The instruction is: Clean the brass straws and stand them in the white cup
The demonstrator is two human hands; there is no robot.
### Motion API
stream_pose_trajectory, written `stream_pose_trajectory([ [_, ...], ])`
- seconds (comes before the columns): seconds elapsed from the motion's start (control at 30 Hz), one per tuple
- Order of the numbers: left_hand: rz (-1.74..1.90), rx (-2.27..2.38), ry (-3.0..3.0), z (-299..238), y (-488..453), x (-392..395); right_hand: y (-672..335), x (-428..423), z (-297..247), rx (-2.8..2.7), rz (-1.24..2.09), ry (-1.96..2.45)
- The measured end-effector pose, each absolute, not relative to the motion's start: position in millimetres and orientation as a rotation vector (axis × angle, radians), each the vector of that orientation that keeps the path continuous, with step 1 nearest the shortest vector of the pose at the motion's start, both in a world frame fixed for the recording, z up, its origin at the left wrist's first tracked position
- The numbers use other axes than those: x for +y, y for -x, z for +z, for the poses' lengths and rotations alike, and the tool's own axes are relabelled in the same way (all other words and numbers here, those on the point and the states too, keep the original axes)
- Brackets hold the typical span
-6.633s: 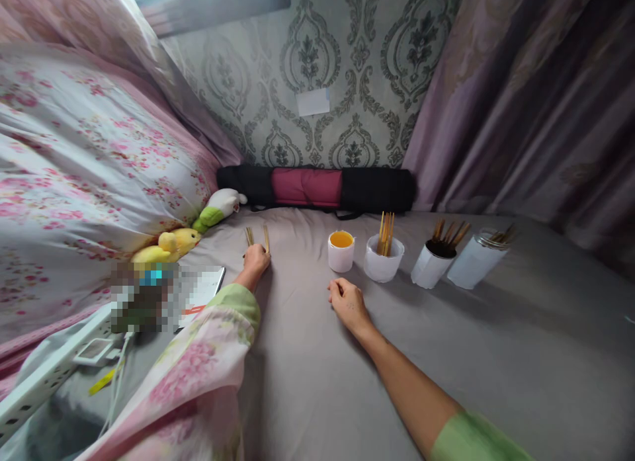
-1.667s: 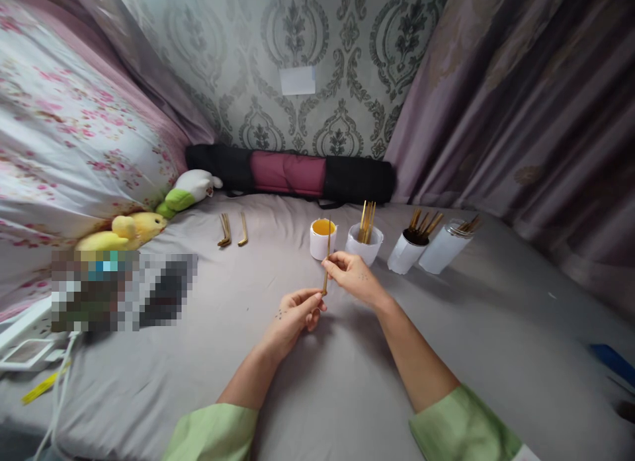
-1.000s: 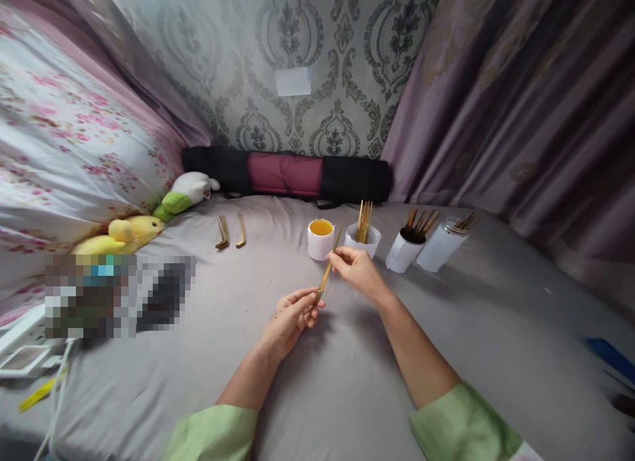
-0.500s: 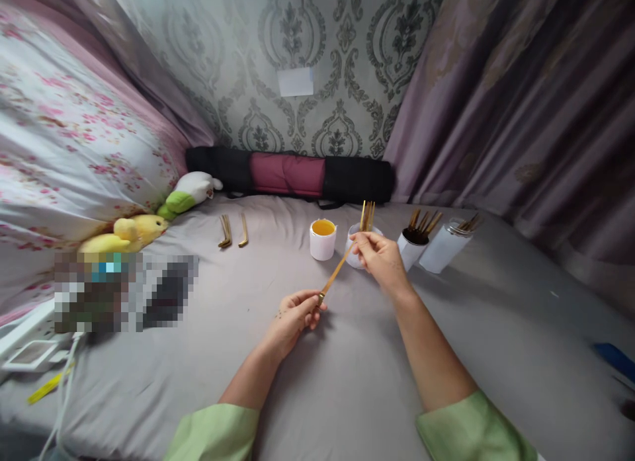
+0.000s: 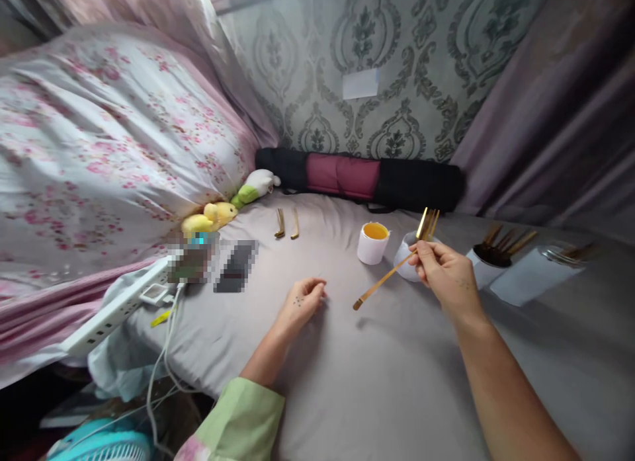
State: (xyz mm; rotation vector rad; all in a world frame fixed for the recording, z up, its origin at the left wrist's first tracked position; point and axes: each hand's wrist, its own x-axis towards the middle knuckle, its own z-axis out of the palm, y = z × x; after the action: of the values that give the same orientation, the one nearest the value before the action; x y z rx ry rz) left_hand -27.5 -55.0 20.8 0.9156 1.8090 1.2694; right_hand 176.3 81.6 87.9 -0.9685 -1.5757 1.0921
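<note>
My right hand (image 5: 446, 272) pinches a thin gold metal straw (image 5: 381, 282) by its upper end; the straw slants down to the left above the grey sheet. My left hand (image 5: 302, 302) rests on the sheet with fingers loosely curled and nothing in them, a short way left of the straw's lower tip. Just behind my right hand stands a white cup (image 5: 405, 262) holding more gold straws (image 5: 427, 224). A white cup with orange liquid (image 5: 373, 241) stands to its left.
Bent gold straws (image 5: 286, 224) lie on the sheet at the back left. Two more white containers (image 5: 516, 269) with dark and silver straws stand at the right. A black and maroon roll (image 5: 362, 178), plush toys (image 5: 223, 209), a floral pillow, a power strip (image 5: 114, 309) and cables lie around.
My left hand has let go of the straw's lower end and dropped to the sheet. My right hand keeps the straw, now slanted flatter. The camera has swung left.
</note>
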Motion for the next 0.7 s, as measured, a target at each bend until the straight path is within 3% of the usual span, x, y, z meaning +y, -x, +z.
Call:
stream_pose_trajectory([
  [0.13, 1.134, 2.418, -1.171, 26, 82, -76, -177, 82, 88, -1.59, 1.064, 0.979],
  [0.3, 0.695, 2.994, -1.126, 28, 132, -102, -176, 82, 88, -1.585, 1.063, 0.979],
  [0.53, 0.373, 3.097, -0.99, 26, 155, -108, -173, 80, 87, -1.604, 1.07, 0.996],
  [0.7, 0.445, 3.131, -1.013, 32, 144, -106, -177, 80, 100, -1.573, 1.037, 1.042],
])
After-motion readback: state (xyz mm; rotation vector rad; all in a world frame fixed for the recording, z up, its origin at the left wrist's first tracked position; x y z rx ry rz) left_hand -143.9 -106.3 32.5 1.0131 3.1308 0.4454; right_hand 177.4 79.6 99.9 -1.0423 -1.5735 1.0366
